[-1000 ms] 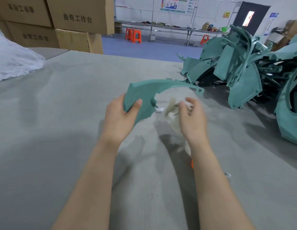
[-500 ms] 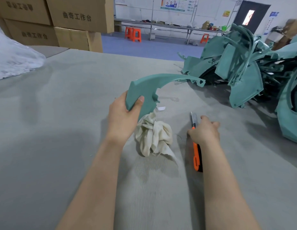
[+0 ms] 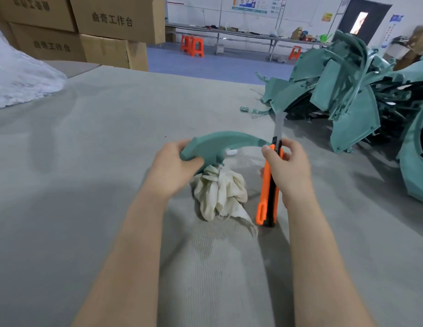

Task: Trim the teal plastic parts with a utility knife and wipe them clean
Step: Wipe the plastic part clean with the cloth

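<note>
above the cloth (image 3: pixel 220 192), left hand (image 3: pixel 175 168) grasps teal part (image 3: pixel 226 143), right hand (image 3: pixel 287 166) clenches utility knife (image 3: pixel 269 182); trimming step, blade must meet the edge.

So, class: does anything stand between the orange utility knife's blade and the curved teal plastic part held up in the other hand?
Nothing visible. The right hand holds the orange utility knife blade-up beside the curved teal plastic part; the cream rag lies below on the table.
</note>
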A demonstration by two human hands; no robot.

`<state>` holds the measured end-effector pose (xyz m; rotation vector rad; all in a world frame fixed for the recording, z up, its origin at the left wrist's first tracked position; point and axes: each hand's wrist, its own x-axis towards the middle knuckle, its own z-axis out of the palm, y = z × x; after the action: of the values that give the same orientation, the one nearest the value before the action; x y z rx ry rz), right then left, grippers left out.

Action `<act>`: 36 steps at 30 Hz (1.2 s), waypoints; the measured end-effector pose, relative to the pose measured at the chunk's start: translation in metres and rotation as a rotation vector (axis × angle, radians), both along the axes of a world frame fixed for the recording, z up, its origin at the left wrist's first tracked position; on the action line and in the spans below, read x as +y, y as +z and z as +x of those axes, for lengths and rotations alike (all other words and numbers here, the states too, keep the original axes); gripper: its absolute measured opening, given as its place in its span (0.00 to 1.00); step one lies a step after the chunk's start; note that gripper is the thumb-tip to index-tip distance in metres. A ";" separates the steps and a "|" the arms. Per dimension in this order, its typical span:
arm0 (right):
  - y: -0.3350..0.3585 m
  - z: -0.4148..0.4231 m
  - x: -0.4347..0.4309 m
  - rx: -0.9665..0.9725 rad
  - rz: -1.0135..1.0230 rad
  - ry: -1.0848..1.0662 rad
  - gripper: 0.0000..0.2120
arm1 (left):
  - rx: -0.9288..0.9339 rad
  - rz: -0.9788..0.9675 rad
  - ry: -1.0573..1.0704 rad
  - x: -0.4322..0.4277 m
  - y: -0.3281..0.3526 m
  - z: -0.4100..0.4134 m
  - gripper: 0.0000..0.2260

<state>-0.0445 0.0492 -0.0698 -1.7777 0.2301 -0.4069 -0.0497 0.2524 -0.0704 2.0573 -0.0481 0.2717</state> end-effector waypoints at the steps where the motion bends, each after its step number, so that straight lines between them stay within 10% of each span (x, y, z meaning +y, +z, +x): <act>1: 0.000 -0.001 0.001 0.010 -0.022 0.008 0.07 | 0.007 0.005 0.007 0.002 0.001 -0.001 0.12; 36: 0.008 -0.014 0.029 0.006 -0.416 0.238 0.17 | -0.011 -0.020 -0.145 0.010 -0.002 0.000 0.14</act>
<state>-0.0588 0.0779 -0.0623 -2.1849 -0.0702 -0.2907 -0.0495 0.2619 -0.0720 2.0214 -0.1999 0.1928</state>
